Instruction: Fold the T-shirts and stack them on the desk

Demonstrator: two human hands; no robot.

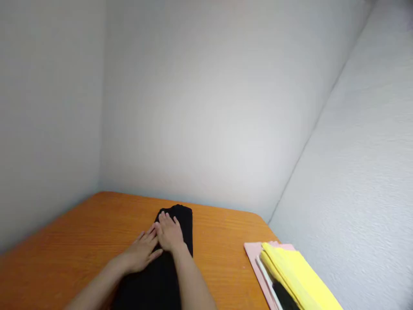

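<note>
A black folded cloth (155,284), its exact kind hard to make out, lies lengthwise on the wooden table (222,241). My left hand (143,251) rests flat on its left side with the fingers stretched out. Just beside it, my right hand (168,231) presses flat on the upper part of the cloth, fingers extended. The fingertips of my left hand meet the edge of my right hand. Neither hand grips anything. My forearms cover parts of the cloth, and its near end runs out of view at the bottom.
At the right side of the table lies a stack of folded cloths: a yellow one (297,271) on top, with black (284,295), white (266,275) and pink (252,249) ones beneath. Pale walls (209,107) stand behind the table and on both sides.
</note>
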